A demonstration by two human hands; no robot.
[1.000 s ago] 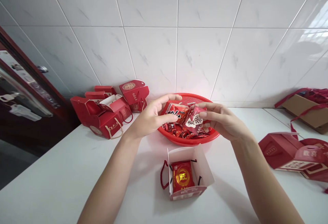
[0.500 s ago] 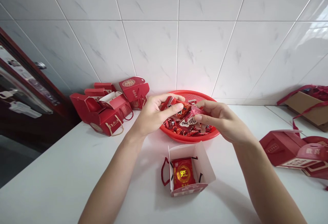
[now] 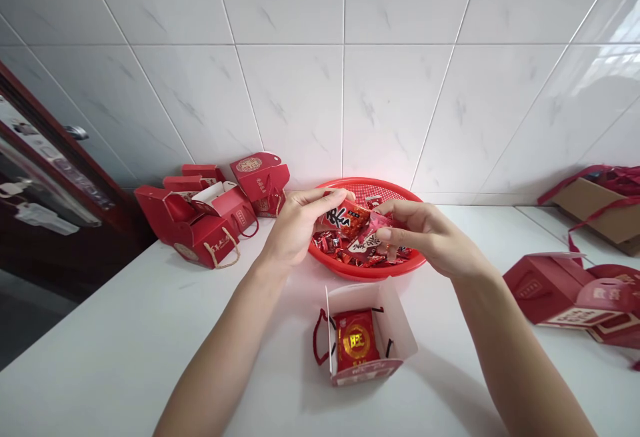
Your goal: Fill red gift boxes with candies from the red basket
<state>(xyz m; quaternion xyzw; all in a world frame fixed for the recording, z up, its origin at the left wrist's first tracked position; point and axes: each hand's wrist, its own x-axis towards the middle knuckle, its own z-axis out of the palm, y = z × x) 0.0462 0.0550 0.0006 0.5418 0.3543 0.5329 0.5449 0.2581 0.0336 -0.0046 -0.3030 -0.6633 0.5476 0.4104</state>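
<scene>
My left hand (image 3: pixel 303 224) grips a red snack packet with white lettering (image 3: pixel 347 219) above a round red plastic basket (image 3: pixel 370 187). My right hand (image 3: pixel 425 234) pinches a pinkish-red packet (image 3: pixel 375 229) at the packet's upper edge, close beside the first packet. The two packets overlap, and my fingers hide parts of them. Many small red packets (image 3: pixel 350 254) lie in the basket below. Nearer me, neither hand touches an open white-lined carton (image 3: pixel 400 320), which holds a red packet with a gold emblem (image 3: pixel 356 340).
Red gift boxes with rope handles (image 3: pixel 200 224) stand on the white counter (image 3: pixel 150 304) at the left, against a white tiled wall (image 3: pixel 300 104). More red boxes (image 3: pixel 555 290) and a brown cardboard lid with red ribbon (image 3: pixel 595 207) lie right. A door (image 3: pixel 50 164) stands far left.
Both hands have drawn closer to the basket's middle and lowered a little. The left-held packet has tilted, and the two packets now overlap more.
</scene>
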